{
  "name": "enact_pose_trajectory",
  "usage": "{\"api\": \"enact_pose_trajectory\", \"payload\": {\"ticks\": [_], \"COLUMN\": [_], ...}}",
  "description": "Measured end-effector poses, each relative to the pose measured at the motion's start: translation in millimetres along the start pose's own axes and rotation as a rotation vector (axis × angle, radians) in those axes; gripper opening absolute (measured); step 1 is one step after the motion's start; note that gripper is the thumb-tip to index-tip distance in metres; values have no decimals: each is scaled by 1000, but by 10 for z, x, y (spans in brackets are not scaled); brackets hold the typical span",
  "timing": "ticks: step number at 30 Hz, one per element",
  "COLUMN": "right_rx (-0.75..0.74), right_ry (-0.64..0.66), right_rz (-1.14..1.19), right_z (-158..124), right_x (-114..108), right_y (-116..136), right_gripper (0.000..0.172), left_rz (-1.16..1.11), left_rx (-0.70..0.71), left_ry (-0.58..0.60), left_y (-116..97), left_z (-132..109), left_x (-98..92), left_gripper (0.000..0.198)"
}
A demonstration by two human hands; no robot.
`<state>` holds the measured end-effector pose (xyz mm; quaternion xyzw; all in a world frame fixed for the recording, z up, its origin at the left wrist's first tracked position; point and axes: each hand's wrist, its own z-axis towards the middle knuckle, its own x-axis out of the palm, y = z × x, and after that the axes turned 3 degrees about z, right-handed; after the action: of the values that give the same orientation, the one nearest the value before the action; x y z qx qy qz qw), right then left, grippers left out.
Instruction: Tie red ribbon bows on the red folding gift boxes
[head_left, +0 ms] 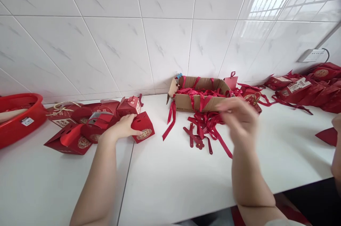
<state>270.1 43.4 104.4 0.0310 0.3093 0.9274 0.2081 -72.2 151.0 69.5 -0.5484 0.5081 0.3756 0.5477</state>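
Observation:
My left hand point(125, 126) is closed on a small red gift box point(144, 123) with a gold round print, its thumb on the front face. The gift box stands on the white table beside other boxes. My right hand point(241, 121) is raised near the front right of an open cardboard box point(186, 102), smeared by motion, so its grip is unclear. Red ribbons point(204, 92) fill the cardboard box and hang over its edge. More loose ribbon point(206, 121) lies in front, with thin red straps point(191, 135) and a flower-shaped piece point(199, 144) close by.
Several folded red gift boxes point(80, 139) stand at the left beside a red plastic basin point(34, 121). At right, more red boxes point(298, 89) are piled against the tiled wall point(167, 48) under a power socket point(313, 55). Another person's arm point(337, 155) shows at the right edge.

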Motion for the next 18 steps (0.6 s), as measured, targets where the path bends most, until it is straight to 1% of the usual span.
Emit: {"api": "enact_pose_trajectory", "payload": {"ticks": [1,2,3,4,5,6,8,9,11,14,18], "right_rx": [62,131,222,295,315,316,308,307,304,288,271], "right_ry": [196,422,652,833,890,912,916,908,889,850,807], "right_rz": [-28,-66,-142,-246,-293,-324,-380,-402,-428,-432,-379], "right_z": [-53,-133,-239,-362,-492,-617,-819,-892,-994,-1132,-1340], "right_x": [203,405,596,769,918,1038,1192,1227,1228,1095,749], "right_y": [-99,-226,-370,-518,-657,-777,-935,-972,-973,-864,-642], "right_gripper": [21,24,29,35,39,43,41,36,25,19,12], "left_rz": [-11,-9,4,22,46,68,97,106,116,130,61], "left_rx": [12,18,23,28,35,50,84,94,122,111,114], "left_ry": [65,114,148,145,129,114,80,55,-17,-177,-383], "left_y": [-72,-136,-192,-240,-280,-314,-366,-385,-418,-464,-508], "left_z": [-9,-16,-23,-33,-48,-67,-121,-153,-220,-319,-445], "left_x": [1,6,14,25,39,56,104,139,236,443,766], "left_gripper": [78,78,78,79,80,80,75,73,72,77,76]}}
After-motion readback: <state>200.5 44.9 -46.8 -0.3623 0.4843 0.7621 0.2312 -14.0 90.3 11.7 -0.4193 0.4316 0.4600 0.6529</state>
